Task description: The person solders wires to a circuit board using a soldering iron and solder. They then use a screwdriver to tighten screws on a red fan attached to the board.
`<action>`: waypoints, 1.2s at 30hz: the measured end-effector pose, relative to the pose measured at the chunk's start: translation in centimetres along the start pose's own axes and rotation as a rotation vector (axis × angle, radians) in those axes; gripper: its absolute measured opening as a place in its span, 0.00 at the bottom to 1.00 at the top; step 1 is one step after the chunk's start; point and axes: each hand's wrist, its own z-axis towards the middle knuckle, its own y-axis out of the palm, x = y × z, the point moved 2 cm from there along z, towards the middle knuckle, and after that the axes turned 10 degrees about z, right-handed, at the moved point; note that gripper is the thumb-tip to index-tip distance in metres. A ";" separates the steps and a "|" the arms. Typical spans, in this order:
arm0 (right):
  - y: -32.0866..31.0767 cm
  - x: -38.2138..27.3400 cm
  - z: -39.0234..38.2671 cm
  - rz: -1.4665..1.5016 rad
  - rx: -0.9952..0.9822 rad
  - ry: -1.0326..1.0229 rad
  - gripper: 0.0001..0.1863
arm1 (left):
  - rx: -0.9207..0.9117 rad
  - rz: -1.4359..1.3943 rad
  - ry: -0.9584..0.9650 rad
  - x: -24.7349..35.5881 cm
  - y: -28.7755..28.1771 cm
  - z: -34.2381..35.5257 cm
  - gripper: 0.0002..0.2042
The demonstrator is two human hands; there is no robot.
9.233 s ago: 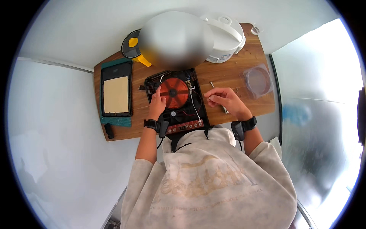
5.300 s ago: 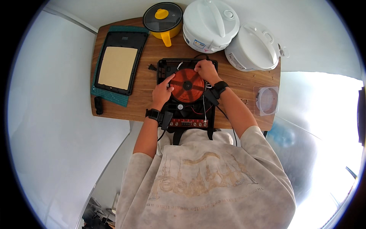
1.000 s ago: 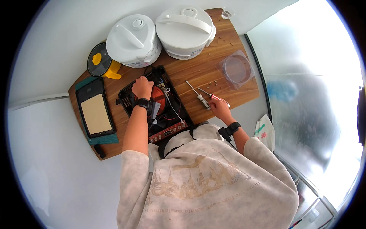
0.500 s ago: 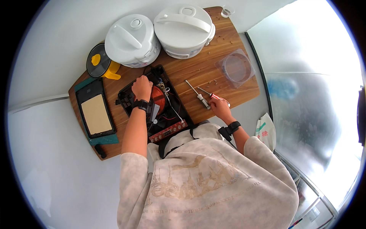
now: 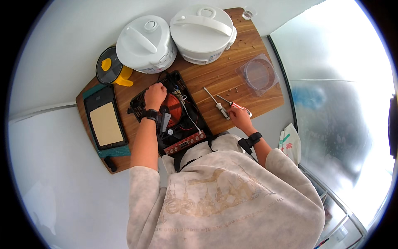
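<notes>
This looks like a small repair workspace, though whether it sits in a home or a business cannot be told. A wood-grain counter (image 5: 195, 76) carries an opened induction cooker (image 5: 176, 110), its copper-coloured coil and wiring bare, with a grey-handled screwdriver (image 5: 220, 108), a red-and-white-handled screwdriver (image 5: 236, 105) and loose screws (image 5: 236, 88) nearby. A green cutting mat (image 5: 118, 151) lies under a black panel (image 5: 93, 101) at the left. Two white lidded cookers (image 5: 143, 45) and a yellow-handled pot (image 5: 124, 77) add kitchen goods, while a plain white wall (image 5: 74, 41) and frosted glass panels (image 5: 331, 112) close the space in
</notes>
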 end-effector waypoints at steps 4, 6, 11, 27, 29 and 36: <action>0.1 0.4 0.1 0.005 -0.009 0.012 0.10 | 0.086 0.104 0.092 -0.9 1.6 0.2 0.09; 0.2 0.4 0.2 -0.027 -0.002 0.010 0.10 | 0.081 0.099 0.061 -1.2 1.9 0.2 0.08; 0.0 -0.8 0.4 -0.027 -0.005 0.026 0.10 | -0.043 -0.221 0.043 -3.5 2.0 0.1 0.09; -0.3 -2.3 1.4 -0.047 -0.010 -0.037 0.10 | -0.026 -0.475 0.029 -3.8 2.9 -1.1 0.15; -0.1 -2.2 1.6 -0.046 0.003 -0.054 0.09 | -0.008 -0.468 0.041 -3.8 3.1 -1.2 0.15; 0.3 -2.6 1.9 -0.041 -0.005 -0.034 0.09 | 0.007 -0.478 0.032 -3.7 2.8 -1.4 0.15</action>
